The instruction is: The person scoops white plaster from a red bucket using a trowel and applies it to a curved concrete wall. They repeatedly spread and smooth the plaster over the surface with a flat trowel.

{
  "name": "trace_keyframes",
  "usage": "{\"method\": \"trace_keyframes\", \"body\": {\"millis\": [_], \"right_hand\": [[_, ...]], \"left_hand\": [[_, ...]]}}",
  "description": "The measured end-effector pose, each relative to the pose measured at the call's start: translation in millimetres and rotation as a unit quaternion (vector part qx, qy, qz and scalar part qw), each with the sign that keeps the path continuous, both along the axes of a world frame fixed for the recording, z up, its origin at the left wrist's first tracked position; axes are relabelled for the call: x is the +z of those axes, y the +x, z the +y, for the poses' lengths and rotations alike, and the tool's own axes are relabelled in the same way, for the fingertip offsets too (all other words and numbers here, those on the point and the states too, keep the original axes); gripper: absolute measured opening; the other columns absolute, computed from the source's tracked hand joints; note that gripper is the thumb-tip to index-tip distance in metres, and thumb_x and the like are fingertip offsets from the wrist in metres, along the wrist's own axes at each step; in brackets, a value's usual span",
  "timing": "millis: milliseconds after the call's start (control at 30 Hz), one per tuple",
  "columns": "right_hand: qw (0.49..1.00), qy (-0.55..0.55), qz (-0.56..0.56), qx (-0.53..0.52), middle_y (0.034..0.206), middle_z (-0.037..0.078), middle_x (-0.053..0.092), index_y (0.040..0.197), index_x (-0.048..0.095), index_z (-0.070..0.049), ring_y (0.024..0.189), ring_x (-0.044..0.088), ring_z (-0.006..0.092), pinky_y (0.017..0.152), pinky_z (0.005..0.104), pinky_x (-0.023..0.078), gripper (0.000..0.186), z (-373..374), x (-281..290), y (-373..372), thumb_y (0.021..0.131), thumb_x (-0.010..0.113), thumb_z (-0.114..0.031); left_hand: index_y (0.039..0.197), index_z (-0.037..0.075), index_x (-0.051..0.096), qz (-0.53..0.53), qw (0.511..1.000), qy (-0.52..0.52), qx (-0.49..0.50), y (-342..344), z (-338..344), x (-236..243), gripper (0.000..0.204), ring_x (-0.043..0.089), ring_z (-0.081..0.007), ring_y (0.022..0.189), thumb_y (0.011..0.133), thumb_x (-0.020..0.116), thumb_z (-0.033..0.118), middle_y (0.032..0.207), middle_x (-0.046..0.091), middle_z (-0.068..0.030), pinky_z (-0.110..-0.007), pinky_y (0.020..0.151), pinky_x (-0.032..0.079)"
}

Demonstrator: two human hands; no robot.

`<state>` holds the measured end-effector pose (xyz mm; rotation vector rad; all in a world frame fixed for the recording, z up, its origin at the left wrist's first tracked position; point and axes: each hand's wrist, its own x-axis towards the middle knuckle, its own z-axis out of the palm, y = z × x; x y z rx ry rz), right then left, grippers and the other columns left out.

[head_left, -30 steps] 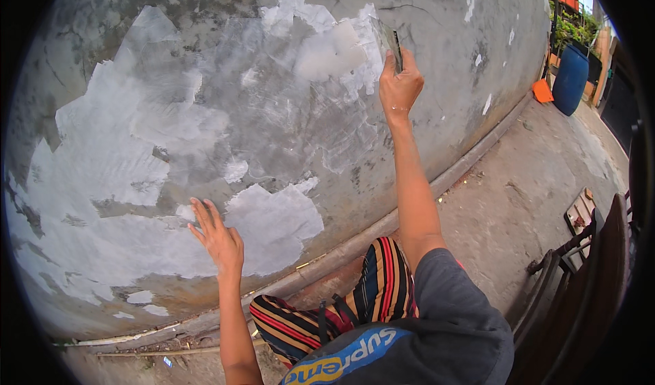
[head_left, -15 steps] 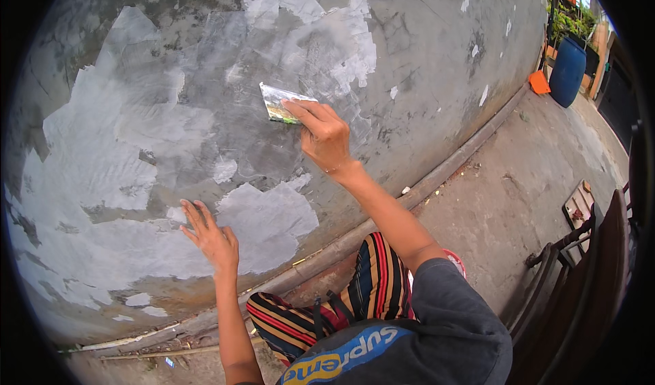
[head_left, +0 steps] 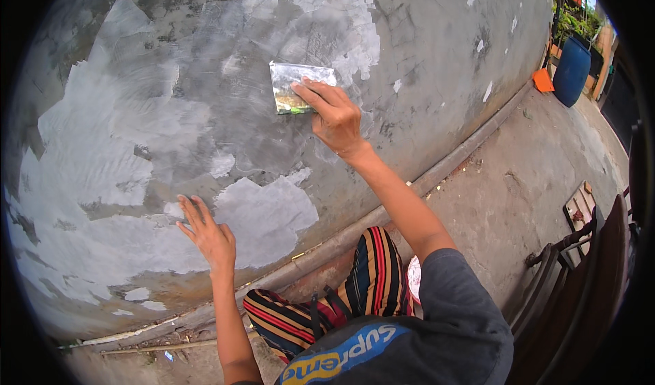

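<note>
My right hand [head_left: 338, 117] grips a shiny flat metal scraper [head_left: 290, 90], its fingers spread over the plate and its thumb side out of sight. The plate lies against or very close to the grey wall [head_left: 437, 64], over a darker smeared area. Around it the wall carries patches of pale grey-white filler [head_left: 263, 214] with ragged edges. Lower down on the left, my left hand [head_left: 210, 238] rests with its fingers stretched against the wall, holding nothing, at the edge of a filler patch.
A raised concrete strip [head_left: 471, 143] runs along the foot of the wall. Partly hidden beside my knee stands a container with white in it [head_left: 414, 279]. Dark wooden furniture [head_left: 587, 296] is close on the right. A blue barrel [head_left: 572, 72] and an orange object [head_left: 543, 80] stand farther off.
My right hand has moved the scraper slightly up and to the right, and its plate now shows broader and flatter to view. The left hand stays in nearly the same place.
</note>
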<state>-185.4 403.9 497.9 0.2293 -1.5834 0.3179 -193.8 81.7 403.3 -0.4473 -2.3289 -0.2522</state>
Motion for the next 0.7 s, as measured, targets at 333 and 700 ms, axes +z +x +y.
{"method": "trace_keyframes", "body": {"millis": [333, 700], "right_hand": [[0.988, -0.128, 0.056, -0.058, 0.113, 0.006, 0.07, 0.117, 0.072, -0.016, 0.095, 0.067, 0.0236, 0.079, 0.0325, 0.055, 0.059, 35.1, 13.2, -10.4, 0.066, 0.064, 0.013], [0.979, -0.119, -0.086, 0.142, 0.108, 0.007, 0.072, 0.115, 0.071, -0.014, 0.097, 0.067, 0.0252, 0.076, 0.0327, 0.055, 0.049, -34.4, -50.6, 23.5, 0.073, 0.063, 0.009]], "left_hand": [[0.153, -0.002, 0.02, -0.001, 1.0, -0.008, 0.007, 2.5, -2.0, 2.8, 0.087, 0.013, -0.0375, 0.15, 0.073, 0.053, -0.004, 0.162, 0.007, -0.0227, -0.06, 0.116, 0.01], [0.153, 0.0, 0.021, -0.006, 0.999, -0.043, 0.021, 0.6, -6.7, 9.3, 0.085, 0.014, -0.0363, 0.15, 0.074, 0.052, -0.005, 0.162, 0.009, -0.0223, -0.06, 0.116, 0.011]]}}
